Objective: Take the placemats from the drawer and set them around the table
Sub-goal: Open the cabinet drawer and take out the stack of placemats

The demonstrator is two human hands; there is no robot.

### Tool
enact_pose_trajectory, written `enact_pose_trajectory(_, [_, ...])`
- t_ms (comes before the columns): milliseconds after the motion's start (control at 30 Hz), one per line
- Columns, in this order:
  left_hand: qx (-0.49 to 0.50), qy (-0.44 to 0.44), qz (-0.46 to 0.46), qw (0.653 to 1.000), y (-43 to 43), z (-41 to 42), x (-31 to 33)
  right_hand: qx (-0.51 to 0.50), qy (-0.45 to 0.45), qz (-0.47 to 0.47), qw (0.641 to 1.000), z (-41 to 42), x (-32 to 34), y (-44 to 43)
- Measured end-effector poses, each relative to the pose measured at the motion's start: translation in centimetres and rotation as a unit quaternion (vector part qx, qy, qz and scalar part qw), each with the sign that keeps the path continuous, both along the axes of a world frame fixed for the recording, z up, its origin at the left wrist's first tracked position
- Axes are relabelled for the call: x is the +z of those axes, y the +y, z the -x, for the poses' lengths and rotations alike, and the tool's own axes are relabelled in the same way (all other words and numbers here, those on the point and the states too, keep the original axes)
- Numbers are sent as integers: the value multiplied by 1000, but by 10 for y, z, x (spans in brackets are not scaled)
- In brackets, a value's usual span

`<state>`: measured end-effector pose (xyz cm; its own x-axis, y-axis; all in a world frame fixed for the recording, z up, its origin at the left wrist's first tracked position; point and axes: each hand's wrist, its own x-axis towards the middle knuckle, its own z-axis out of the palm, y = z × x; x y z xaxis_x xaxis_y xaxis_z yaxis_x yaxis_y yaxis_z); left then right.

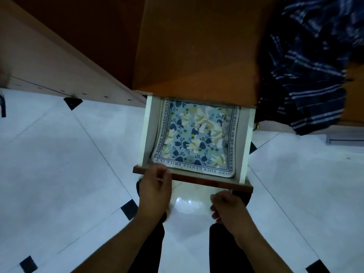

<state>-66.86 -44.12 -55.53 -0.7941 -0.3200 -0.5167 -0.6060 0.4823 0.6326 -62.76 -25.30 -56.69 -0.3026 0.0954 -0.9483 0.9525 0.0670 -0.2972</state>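
Looking down from your head, the placemats [194,134] lie flat in the open drawer [192,179], just beyond your hands. Your left hand [155,189] is nearer, fingers [160,170] on the drawer's front edge. Your right hand [226,206] curls loosely, holding nothing.

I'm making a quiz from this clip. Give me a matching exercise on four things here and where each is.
1. placemat
2. left hand
3. right hand
4. striped cloth

A. below the drawer front, apart from it
B. upper right of the view
C. lying flat in the open drawer
D. fingers on the drawer front's left end

Pairs: 1-C, 2-D, 3-A, 4-B
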Motion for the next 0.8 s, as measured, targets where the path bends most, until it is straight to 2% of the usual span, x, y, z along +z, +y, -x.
enact_pose_trajectory(67, [-56,21,32,998,-3,29,-13,-24,42,-27,998,18,8,14])
enact_pose_trajectory(100, [-73,4,44,996,-3,42,-24,-29,58,-39,997,26,9,19])
enact_pose_trajectory(233, [-56,-183,82,978,1,75,-71,-17,91,-49,995,46,7,32])
enact_pose_trajectory(300, [-24,-235,84,968,-2,79,-91,-6,102,-46,994,46,5,34])
enact_pose_trajectory(367, [-15,-250,90,964,-6,80,-111,-7,104,-39,994,41,2,34])
enact_pose_trajectory(600, [-15,-307,175,935,7,91,-110,-46,94,-19,994,17,-8,31])
enact_pose_trajectory(800, [42,-228,192,954,9,86,-113,-22,67,-27,997,7,-12,34])
